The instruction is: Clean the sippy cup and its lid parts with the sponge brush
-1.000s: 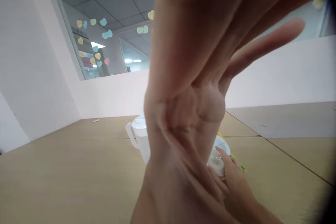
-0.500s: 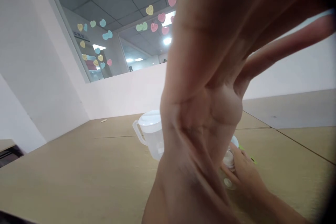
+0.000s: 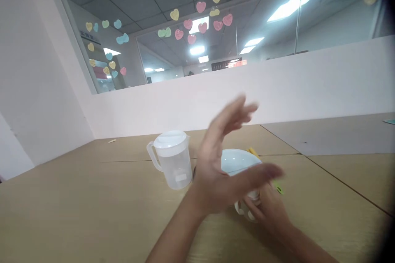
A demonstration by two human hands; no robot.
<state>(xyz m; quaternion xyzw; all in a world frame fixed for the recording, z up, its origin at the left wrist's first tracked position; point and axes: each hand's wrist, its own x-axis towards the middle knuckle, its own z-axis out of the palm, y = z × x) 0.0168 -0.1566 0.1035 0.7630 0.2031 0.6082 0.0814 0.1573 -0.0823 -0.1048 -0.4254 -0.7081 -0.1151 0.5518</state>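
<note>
My left hand is raised in the air in front of the bowl, blurred by motion. Its fingers point up and its thumb stretches to the right, with nothing between them. Behind and below that thumb, my right hand is low at the table, its fingers closed around a small clear container. Much of this container is covered by both hands. A pale curved piece shows beside it on the left. Just beyond the hands stands a white bowl, partly hidden by my left hand.
A clear plastic pitcher with a white lid stands left of my hands, its handle facing left. Something yellow and a bright green item lie by the bowl. The wooden table meets a white wall under a window.
My left hand has moved away from the camera, down toward the table, uncovering the bowl and the whole pitcher. The right hand stays low at the small container.
</note>
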